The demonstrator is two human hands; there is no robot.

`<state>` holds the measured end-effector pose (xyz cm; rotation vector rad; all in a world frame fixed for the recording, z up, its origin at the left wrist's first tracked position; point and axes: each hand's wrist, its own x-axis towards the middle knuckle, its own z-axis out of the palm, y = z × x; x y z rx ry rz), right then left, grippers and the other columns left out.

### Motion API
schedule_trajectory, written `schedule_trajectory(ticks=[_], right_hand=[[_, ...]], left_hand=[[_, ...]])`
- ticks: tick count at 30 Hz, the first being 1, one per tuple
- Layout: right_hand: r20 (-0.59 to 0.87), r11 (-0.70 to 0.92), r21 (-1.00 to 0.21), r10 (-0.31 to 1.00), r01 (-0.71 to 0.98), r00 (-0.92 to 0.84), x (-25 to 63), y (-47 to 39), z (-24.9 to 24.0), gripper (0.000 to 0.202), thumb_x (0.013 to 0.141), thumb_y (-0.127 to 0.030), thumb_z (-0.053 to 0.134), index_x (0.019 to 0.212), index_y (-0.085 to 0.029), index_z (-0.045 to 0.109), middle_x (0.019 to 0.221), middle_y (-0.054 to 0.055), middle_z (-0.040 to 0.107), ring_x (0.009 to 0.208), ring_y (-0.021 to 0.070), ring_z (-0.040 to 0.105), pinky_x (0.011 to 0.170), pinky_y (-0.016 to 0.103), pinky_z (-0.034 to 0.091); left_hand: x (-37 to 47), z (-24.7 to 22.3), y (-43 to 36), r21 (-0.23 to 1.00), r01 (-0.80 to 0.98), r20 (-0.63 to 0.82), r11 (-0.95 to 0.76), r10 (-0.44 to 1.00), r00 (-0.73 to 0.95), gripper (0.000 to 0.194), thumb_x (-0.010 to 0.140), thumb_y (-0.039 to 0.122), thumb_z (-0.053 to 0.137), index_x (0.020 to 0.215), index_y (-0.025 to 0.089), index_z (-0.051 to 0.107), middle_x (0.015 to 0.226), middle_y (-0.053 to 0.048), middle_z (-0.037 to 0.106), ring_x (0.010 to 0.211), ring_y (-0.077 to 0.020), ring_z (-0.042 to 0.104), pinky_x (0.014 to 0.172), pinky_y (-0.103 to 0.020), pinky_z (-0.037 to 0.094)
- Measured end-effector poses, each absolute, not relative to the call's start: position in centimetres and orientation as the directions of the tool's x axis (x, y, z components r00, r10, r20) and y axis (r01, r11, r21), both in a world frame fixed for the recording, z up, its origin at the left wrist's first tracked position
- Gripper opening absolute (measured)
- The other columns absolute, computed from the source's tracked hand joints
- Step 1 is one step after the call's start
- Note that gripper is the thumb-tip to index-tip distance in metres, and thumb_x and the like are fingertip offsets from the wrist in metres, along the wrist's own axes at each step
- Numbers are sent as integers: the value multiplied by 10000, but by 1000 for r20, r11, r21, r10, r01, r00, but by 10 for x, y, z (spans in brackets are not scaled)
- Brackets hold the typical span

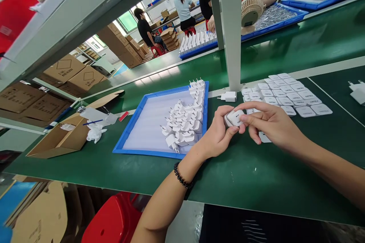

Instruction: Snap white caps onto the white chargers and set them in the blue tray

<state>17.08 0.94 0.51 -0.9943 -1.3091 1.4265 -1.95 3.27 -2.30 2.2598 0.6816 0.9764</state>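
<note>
My left hand [219, 133], with a dark beaded bracelet at its wrist, is closed around a white plug charger [235, 117]. The thumb and fingers of my right hand [269, 123] pinch the same charger at its right side; dark print shows on its face. Just behind my hands, a single white charger [228, 96] lies on its side with its pins to the left. To the right, rows of white square pieces with dark print [285, 93] lie on the green tabletop. One white piece [264, 137] shows partly beneath my right hand.
A blue-rimmed tray [137, 115] stands left of my hands, with many white chargers [185, 121] along its right side. Further left are an open cardboard box [68, 138] and crumpled white material [96, 133]. A white post [231, 30] rises behind. A co-worker sits opposite, behind a fan [252, 9].
</note>
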Motion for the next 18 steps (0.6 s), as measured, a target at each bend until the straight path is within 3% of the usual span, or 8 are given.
schedule_trajectory(ticks=[10,18], right_hand=[[33,27,-999,975,-29,-220,170,7,3,273,902,-397,682,1107,-218,701,581,-26,677,364,72,532,495,247,452],[38,41,-999,982,12,-185,169,6,4,289,894,-417,679,1110,-226,703,591,-17,672,364,82,503,456,256,429]], left_hand=[[-18,-25,35,625,213,522,-751,605,601,392,1034,422,380,1343,208,270,1234,-123,463,1160,-220,489,1012,-434,462],[-19,-27,32,650,257,484,-715,651,585,428,1025,414,412,1367,209,259,1307,-148,454,1202,-239,506,1036,-463,461]])
